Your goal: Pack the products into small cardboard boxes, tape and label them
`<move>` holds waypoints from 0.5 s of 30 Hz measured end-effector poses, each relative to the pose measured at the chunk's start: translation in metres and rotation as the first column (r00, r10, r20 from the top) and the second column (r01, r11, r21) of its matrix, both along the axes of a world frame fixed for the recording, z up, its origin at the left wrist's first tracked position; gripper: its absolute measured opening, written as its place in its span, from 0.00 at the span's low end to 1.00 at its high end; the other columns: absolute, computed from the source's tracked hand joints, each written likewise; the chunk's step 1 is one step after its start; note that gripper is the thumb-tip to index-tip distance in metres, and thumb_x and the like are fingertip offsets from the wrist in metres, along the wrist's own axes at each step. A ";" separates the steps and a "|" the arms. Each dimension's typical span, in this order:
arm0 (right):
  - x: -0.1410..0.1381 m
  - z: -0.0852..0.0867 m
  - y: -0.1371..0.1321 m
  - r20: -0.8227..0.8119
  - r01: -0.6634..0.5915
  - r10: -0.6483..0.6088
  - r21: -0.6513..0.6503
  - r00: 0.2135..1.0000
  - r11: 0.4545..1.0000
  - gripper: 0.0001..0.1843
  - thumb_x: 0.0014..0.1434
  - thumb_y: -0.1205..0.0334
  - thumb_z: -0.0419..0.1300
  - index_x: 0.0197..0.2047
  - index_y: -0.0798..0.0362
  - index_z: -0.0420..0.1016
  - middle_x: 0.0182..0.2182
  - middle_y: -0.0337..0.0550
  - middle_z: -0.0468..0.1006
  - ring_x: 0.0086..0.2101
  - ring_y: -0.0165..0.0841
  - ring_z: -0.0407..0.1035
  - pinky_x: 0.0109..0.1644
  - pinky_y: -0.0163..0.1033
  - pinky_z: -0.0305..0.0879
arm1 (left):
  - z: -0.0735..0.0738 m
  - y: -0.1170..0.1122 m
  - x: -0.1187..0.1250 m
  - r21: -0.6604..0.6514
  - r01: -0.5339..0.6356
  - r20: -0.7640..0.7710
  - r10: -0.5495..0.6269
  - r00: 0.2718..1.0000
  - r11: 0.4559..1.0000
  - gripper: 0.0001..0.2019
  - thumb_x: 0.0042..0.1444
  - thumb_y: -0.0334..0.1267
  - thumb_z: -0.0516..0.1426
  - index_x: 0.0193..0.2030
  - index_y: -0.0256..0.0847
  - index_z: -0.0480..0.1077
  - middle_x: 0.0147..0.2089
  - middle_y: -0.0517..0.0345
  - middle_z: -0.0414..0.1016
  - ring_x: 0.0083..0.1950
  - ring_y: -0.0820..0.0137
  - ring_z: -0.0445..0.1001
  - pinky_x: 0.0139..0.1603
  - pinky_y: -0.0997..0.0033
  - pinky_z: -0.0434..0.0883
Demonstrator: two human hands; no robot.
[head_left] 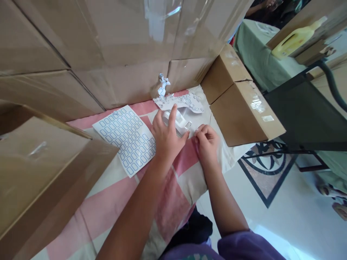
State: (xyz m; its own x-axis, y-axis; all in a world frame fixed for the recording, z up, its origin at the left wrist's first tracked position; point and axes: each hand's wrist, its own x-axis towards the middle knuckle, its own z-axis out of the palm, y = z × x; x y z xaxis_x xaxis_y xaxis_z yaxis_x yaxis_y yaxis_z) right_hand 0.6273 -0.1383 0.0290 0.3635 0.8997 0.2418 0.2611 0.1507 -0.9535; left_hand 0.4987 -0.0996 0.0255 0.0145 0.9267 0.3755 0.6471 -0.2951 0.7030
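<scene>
My left hand [167,135] curves round a white plastic piece, which looks like a small tape dispenser [179,122], its thumb and index finger along the sides. Close by on the right, my right hand [208,141] is closed in a pinch. Whatever lies between its fingertips is too small to make out. Left of my left hand lies a white label sheet [130,139] printed with rows of blue-outlined labels. Behind the dispenser rests a white paper [193,104] covered with curled label scraps. A twisted strip of labels [163,86] sticks up behind it.
Taped cardboard boxes [121,86] wall off the back. An open box [235,112] stands at right, another carton [40,173] at left. Beneath is a pink and white checked cloth [114,202]. A black chair [309,108] and a yellow bottle [296,39] are farther right.
</scene>
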 end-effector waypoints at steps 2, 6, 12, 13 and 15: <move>-0.004 0.003 -0.001 0.130 0.036 -0.059 0.169 0.990 0.985 0.19 0.64 0.65 0.59 0.25 0.49 0.55 0.27 0.36 0.67 0.28 0.29 0.61 0.34 0.38 0.58 | 0.007 -0.004 -0.002 0.086 0.083 0.026 -0.086 0.996 0.993 0.30 0.59 0.44 0.64 0.67 0.45 0.67 0.71 0.41 0.58 0.72 0.46 0.58 0.71 0.44 0.57; -0.011 0.005 -0.002 0.306 -0.034 -0.082 0.355 0.948 0.934 0.17 0.67 0.63 0.59 0.28 0.48 0.59 0.30 0.39 0.72 0.29 0.31 0.63 0.34 0.41 0.59 | 0.020 -0.011 -0.010 0.098 0.211 0.167 -0.225 0.960 0.973 0.13 0.65 0.37 0.57 0.55 0.48 0.75 0.67 0.50 0.64 0.70 0.58 0.62 0.71 0.53 0.59; -0.014 0.001 -0.002 0.360 -0.063 -0.086 0.381 0.929 0.922 0.16 0.68 0.58 0.59 0.29 0.47 0.61 0.30 0.40 0.74 0.30 0.33 0.67 0.35 0.43 0.63 | 0.028 -0.006 -0.021 0.039 0.329 0.320 -0.324 0.890 0.944 0.11 0.67 0.41 0.56 0.52 0.46 0.76 0.59 0.53 0.71 0.63 0.62 0.69 0.69 0.56 0.61; -0.014 0.000 -0.002 0.366 -0.079 -0.075 0.390 0.928 0.918 0.16 0.68 0.58 0.59 0.29 0.47 0.62 0.30 0.40 0.75 0.30 0.33 0.67 0.35 0.43 0.64 | 0.028 -0.006 -0.021 0.044 0.343 0.325 -0.338 0.883 0.938 0.09 0.67 0.41 0.57 0.49 0.46 0.77 0.57 0.53 0.72 0.62 0.62 0.70 0.68 0.56 0.61; -0.013 -0.001 -0.002 0.369 -0.114 -0.051 0.411 0.928 0.905 0.14 0.68 0.60 0.60 0.30 0.48 0.64 0.32 0.41 0.77 0.30 0.33 0.68 0.36 0.42 0.65 | 0.027 -0.006 -0.019 0.091 0.343 0.349 -0.353 0.868 0.935 0.07 0.66 0.40 0.58 0.42 0.44 0.78 0.54 0.53 0.74 0.59 0.63 0.72 0.66 0.57 0.64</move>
